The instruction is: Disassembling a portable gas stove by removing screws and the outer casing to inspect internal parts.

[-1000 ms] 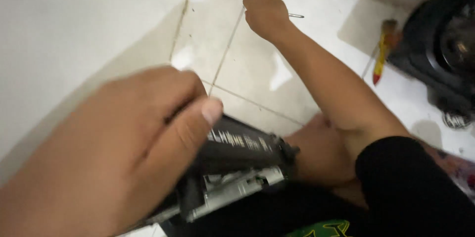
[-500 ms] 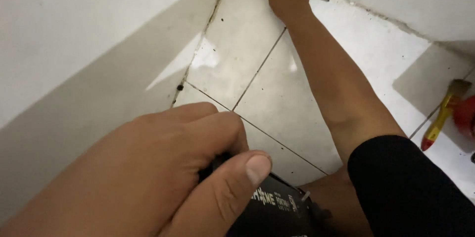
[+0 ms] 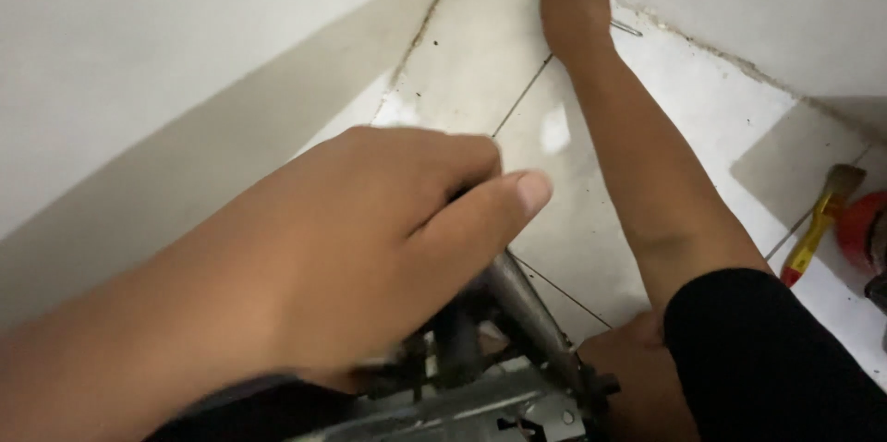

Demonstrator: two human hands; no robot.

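Your right hand [image 3: 575,8] now reaches farther out, up against wall base at floor corner; a second ago it sat mid-tile. Thin metal rod [image 3: 625,28] goes along in its closed fingers, tip now beside wall edge. Your left hand [image 3: 370,248] shifts on dark metal device [image 3: 499,377]: thumb lifts clear, printed black casing drops out of sight, grey bar and bracket now show below palm. Yellow-handled screwdriver [image 3: 818,230] slides toward right frame edge.

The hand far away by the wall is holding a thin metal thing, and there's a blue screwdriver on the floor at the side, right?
Nearly. The head view shows the right hand by the wall holding the thin metal thing, but the screwdriver on the floor has a yellow handle, not blue.
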